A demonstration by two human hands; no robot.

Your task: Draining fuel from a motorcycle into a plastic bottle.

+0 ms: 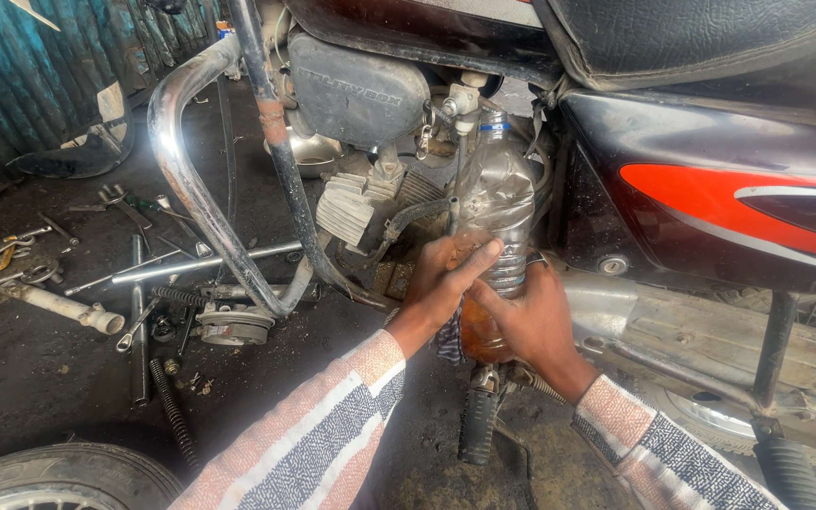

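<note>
Amber liquid is filling the bottle bottom only; both hands, left and right, are gripping it under the engine.

Clear bottle with amber liquid, black-and-red motorcycle, striped pink-grey sleeves

The plastic bottle stands upright against the engine, both hands around its lower part. Loose tools lie on the floor at 9 o'clock of the engine; a tyre lies at 7 o'clock.

Even, soft daylight, sharp focus throughout, mild glare on the chrome guard bar.
</note>
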